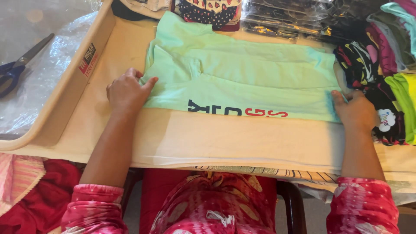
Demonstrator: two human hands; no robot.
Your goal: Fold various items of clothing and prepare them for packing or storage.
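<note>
The mint-green t-shirt (242, 78) lay partly folded w/ its long side across a beige tabletop (216, 138), print on the near edge facing up. It looked light, thin & very soft, prob. knit cotton: no stiffness, so any part lifted alone would droop & pull the folds out. Not slippery on the table by the look of it, not fragile either.

The left hand (128, 92) rested flat at the shirt's left end, fingers spread a bit, thumb tip lying on the cloth edge, nothing pinched. The right hand (356, 110) sat at the right end of the near edge, fingers curled at the hem; whether it actually pinched the fabric or only pressed it couldn't be told from this angle.

Judging by how limp it was, best hold would be at both ends of a fold at once, pinching all layers together near the corners, keeping it taut btw. the hands; a grab in the middle would likely bunch it.

Around it: a heap of multicoloured garments (381, 65) at the right, touching the shirt's right end; clear plastic packets (281, 17) at the far edge; a dark patterned cloth (210, 11) just beyond the shirt's top. Blue-handled scissors (19, 65) lay well apart at the left on clear plastic sheeting (39, 86), outside the table's raised rim
</note>
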